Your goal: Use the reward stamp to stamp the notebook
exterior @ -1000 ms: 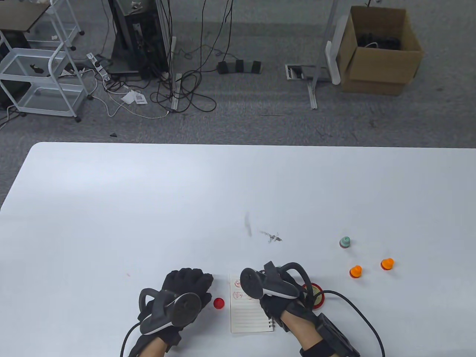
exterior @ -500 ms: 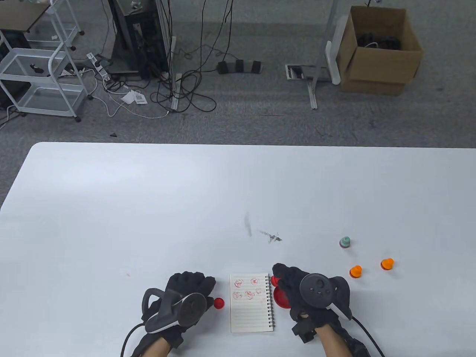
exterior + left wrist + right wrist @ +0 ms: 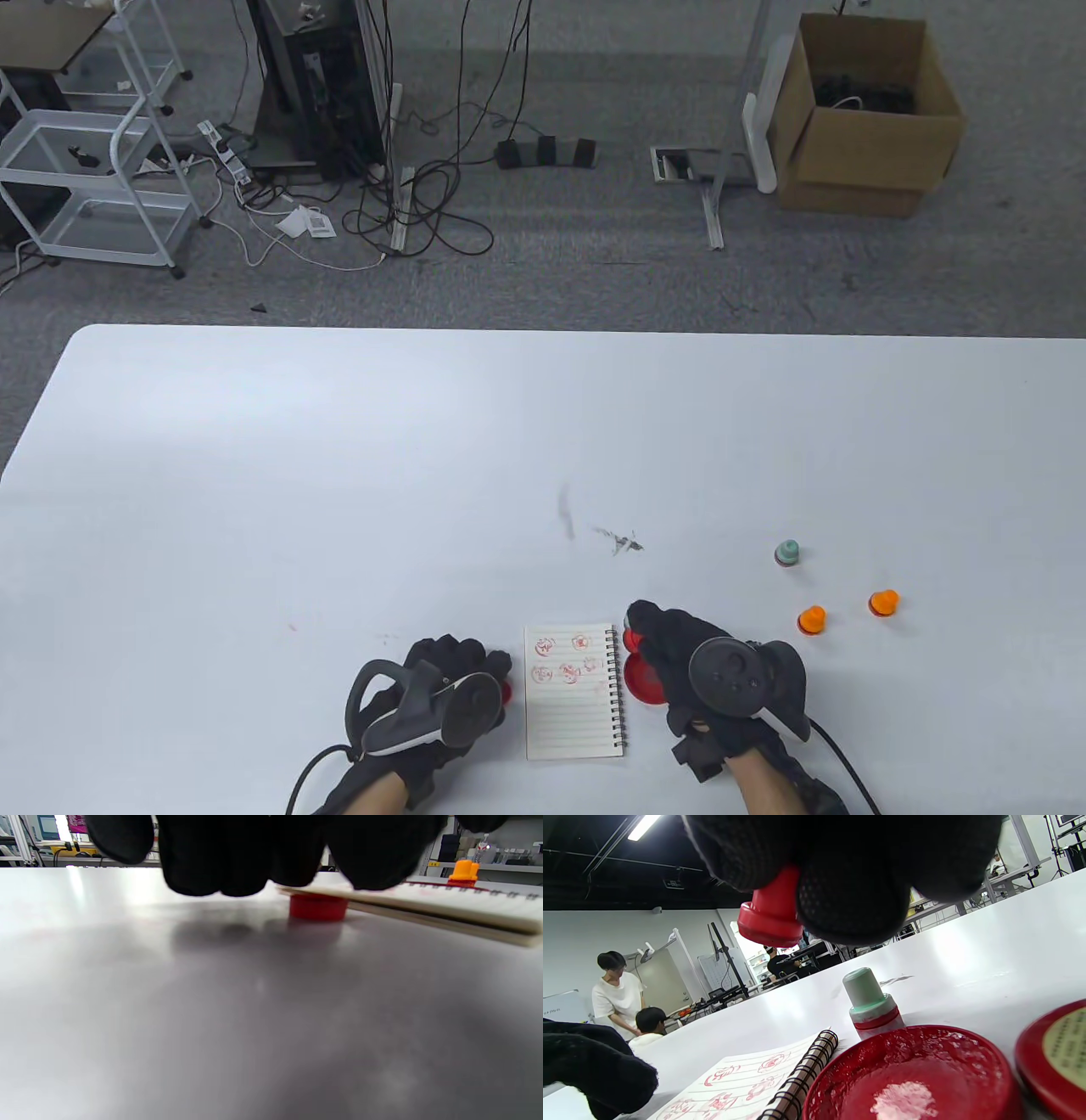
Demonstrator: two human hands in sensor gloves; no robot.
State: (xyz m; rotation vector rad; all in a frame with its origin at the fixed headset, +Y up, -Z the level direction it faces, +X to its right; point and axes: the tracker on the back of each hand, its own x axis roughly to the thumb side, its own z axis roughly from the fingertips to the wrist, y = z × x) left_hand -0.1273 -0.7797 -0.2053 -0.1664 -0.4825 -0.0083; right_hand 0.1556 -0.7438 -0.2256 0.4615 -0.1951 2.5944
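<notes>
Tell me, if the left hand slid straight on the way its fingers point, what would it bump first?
Probably the red cap at the left hand fingertips; depth is unclear.

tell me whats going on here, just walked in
A person in sensor gloves is stamping a small spiral notebook, whose page already shows several red prints. The right hand pinches a red stamp and holds it above the open red ink pad, just right of the notebook. The left hand rests on the table left of the notebook, beside a small red cap. A green stamp and two orange stamps stand unused farther right.
</notes>
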